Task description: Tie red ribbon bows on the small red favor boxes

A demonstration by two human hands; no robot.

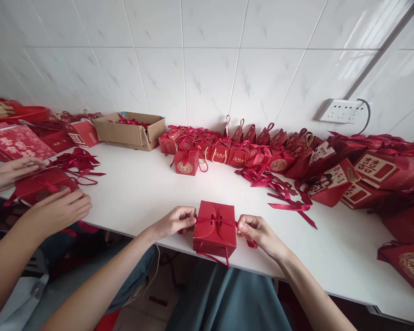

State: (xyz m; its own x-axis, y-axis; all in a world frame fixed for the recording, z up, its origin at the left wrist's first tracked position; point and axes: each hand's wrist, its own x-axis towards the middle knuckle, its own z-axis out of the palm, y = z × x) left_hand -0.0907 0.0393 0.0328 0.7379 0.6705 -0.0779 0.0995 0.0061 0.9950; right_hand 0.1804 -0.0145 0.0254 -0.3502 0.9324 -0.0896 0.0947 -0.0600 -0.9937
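A red gift box (214, 241) stands at the front edge of the white table, its curved top flaps folded shut. A thin red ribbon (227, 224) runs across the top and crosses near the two slots. My left hand (177, 223) pinches one end of it at the box's left side. On the right side, my right hand (257, 231) grips the other end, and a loose tail hangs below the fingers. A twisted red cord handle (212, 258) droops over the box's near side.
A co-worker's hands (60, 207) handle another red box at left. Finished-looking red boxes (221, 149) line the wall, with a cardboard box (131, 133) of ribbons beside them. Loose ribbons (279, 186) lie right of centre; more boxes (376, 170) pile up at right. A power strip (341, 111) is on the wall.
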